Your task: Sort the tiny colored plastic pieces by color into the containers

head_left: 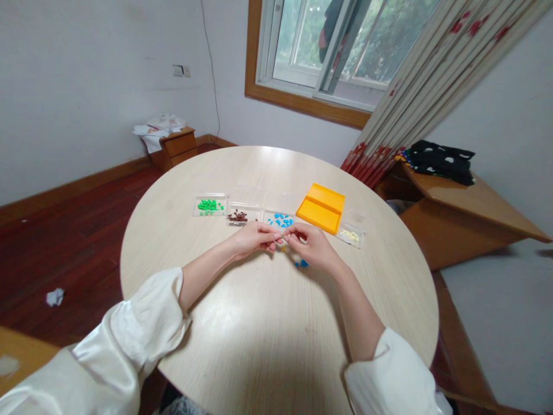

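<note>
Both of my hands meet above the middle of the table, fingertips nearly touching. My left hand (256, 238) is closed in a pinch, and my right hand (311, 246) pinches from the other side. Between their fingertips shows a tiny green piece (282, 236), too small to make out its kind. Just below it is a small yellow piece (284, 248); whether it is held or lies on the table I cannot tell. Several blue pieces (303, 263) lie on the table under my right hand. Right behind my hands is a clear tray (266, 213) of blue pieces (283, 219).
On the round table (259, 346), clear trays hold green pieces (209, 206), brown pieces (237, 215) and cream pieces (349, 234). An open yellow case (322, 200) stands behind my right hand. Beyond the table are a small cabinet (180, 145) and a wooden piece of furniture (466, 213).
</note>
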`<act>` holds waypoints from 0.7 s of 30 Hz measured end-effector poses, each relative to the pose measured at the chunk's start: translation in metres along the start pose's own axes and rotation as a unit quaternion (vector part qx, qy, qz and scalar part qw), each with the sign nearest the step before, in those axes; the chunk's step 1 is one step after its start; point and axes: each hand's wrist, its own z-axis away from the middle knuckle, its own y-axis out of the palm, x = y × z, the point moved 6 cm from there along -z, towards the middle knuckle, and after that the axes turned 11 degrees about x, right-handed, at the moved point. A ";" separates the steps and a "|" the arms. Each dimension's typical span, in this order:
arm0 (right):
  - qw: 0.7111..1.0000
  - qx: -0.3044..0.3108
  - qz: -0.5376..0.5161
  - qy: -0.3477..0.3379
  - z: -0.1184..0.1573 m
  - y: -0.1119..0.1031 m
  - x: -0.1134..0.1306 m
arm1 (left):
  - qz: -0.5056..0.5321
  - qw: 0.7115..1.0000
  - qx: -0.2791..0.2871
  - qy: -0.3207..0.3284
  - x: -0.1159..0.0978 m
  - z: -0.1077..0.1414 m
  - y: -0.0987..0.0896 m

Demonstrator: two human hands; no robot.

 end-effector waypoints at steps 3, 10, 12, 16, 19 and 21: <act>1.000 0.000 0.001 -0.006 0.000 0.000 0.003 | 0.006 1.000 -0.003 -0.005 0.000 0.001 0.001; 1.000 -0.020 -0.009 -0.012 -0.001 -0.001 0.000 | 0.014 1.000 -0.006 -0.008 0.002 0.000 -0.002; 0.999 -0.030 -0.016 -0.007 0.000 -0.002 -0.002 | 0.019 1.000 -0.003 -0.006 0.003 0.000 -0.002; 0.999 -0.034 -0.021 0.004 0.001 -0.005 -0.002 | 0.032 0.999 -0.003 -0.003 0.003 0.000 -0.002; 0.999 -0.042 -0.020 0.006 0.002 -0.008 -0.002 | 0.025 0.999 -0.022 0.010 -0.004 0.001 -0.005; 0.998 -0.052 -0.019 0.006 0.002 -0.010 -0.003 | -0.011 0.994 -0.093 0.059 -0.019 0.005 -0.018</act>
